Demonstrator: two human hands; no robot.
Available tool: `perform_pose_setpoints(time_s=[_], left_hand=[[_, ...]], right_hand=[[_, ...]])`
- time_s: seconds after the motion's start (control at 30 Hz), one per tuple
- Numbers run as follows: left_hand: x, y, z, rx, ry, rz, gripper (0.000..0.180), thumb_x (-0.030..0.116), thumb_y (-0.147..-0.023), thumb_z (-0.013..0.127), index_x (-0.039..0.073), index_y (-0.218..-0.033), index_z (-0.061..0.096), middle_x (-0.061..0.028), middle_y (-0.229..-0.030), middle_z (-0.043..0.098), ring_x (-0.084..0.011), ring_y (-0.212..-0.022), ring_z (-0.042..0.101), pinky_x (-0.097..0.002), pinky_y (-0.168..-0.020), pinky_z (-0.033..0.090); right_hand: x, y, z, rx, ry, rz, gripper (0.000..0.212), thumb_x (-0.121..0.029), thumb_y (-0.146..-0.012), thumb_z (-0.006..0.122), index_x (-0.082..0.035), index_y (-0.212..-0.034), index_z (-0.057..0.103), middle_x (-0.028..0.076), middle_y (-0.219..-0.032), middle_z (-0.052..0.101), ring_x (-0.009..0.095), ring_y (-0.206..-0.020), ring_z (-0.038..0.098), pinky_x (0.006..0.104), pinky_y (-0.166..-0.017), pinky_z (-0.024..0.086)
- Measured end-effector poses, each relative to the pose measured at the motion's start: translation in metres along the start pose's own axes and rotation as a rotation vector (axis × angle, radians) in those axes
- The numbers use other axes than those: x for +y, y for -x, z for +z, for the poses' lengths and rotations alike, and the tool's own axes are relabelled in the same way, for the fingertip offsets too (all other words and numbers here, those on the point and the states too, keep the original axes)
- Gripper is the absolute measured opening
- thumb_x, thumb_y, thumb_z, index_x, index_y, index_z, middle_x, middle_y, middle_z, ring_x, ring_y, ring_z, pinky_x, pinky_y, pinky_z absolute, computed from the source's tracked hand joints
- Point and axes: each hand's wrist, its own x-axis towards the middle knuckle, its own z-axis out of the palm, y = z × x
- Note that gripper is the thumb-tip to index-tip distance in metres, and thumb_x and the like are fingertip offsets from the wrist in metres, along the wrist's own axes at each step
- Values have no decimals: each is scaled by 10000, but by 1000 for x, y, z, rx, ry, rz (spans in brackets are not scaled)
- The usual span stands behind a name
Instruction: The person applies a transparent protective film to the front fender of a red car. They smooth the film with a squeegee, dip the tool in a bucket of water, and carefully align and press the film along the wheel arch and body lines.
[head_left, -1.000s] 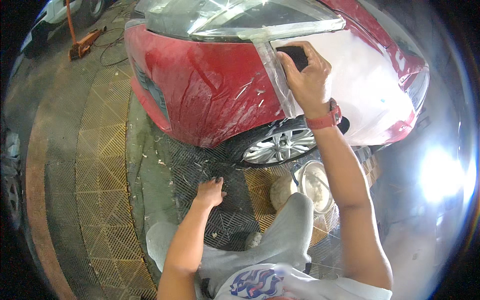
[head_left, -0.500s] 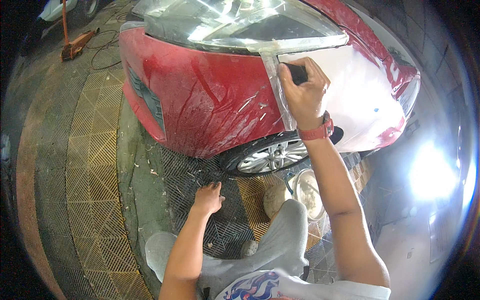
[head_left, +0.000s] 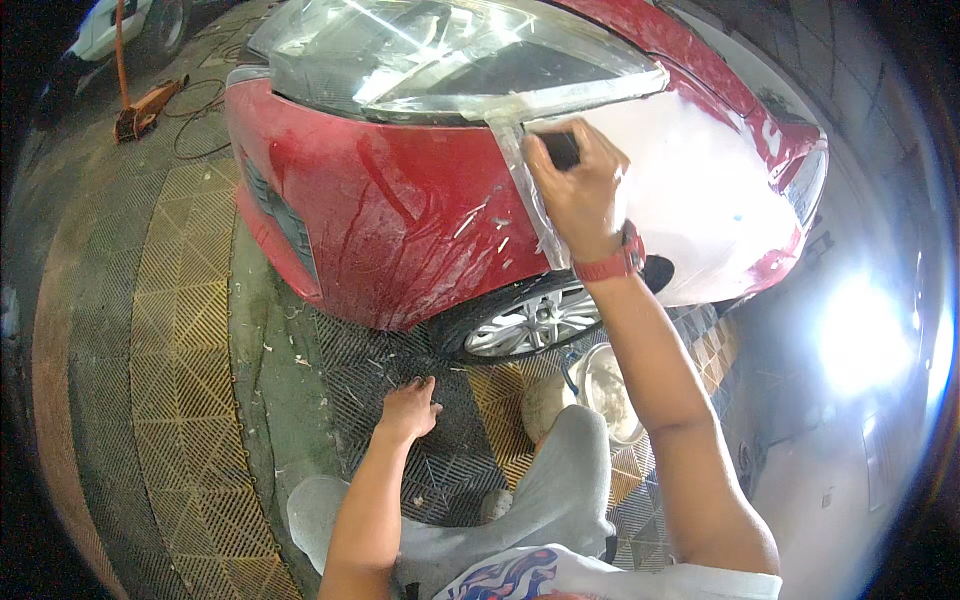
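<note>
My right hand (head_left: pixel 585 185), with a red watch on its wrist, grips a small black block (head_left: pixel 562 150), likely a sanding block. The hand and block are at the white-coated fender (head_left: pixel 690 190) of a red car, just below the headlight (head_left: pixel 500 65). Right beside my fingers, a strip of pale masking tape (head_left: pixel 527 185) runs down the edge between the fender and the red bumper (head_left: pixel 400 200). My left hand (head_left: pixel 410 410) hangs over the floor mat, low in front of the bumper. Its fingers are loosely bent and apart, with nothing visible in them.
Below the fender is the front wheel (head_left: pixel 540 325). A whitish bucket (head_left: pixel 612 395) stands by my knee, close under my right forearm. At the far left an orange floor jack (head_left: pixel 148 108) sits near a hose. A bright light (head_left: pixel 865 340) glares at right.
The view has shifted, so the car appears slightly farther left and lower. My right hand with the block keeps about the same place on the fender. My left hand is almost unchanged.
</note>
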Motion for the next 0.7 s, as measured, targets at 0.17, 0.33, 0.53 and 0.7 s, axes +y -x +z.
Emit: perform_pose_setpoints(time_s=[0.17,0.33,0.53,0.7], left_hand=[[4,0,-14,-36,9,-78,704,420,-1014,660,112,-1605,433,-197,-1572,542,-371,-1396,581,-504,-1135,486],[-13,3,-9,-50,22,-54,731,441,-1033,628,127,-1646,383,-195,-1627,483,-372,-1428,552,-495,-1178,450],[-3,2,-22,-115,16,-77,749,455,-1039,618,125,-1659,357,-190,-1655,447,-372,-1461,516,-496,-1204,417],[-6,0,-18,-81,5,-48,742,447,-1039,621,118,-1652,363,-194,-1646,457,-384,-1436,539,-496,-1183,444]], right_hand=[[-9,-12,-1,-34,31,7,167,-142,-893,794,5,-882,714,181,-772,717,283,-656,691,376,-647,528],[0,-17,-41,-107,1,254,238,-203,-867,805,14,-889,708,184,-803,736,308,-695,712,422,-681,554],[1,-37,-54,-166,-339,673,217,-207,-889,804,-4,-883,728,79,-729,744,116,-575,667,299,-562,543],[0,-39,-37,-116,-333,632,206,-177,-866,795,17,-896,736,88,-719,743,136,-588,681,296,-571,545]])
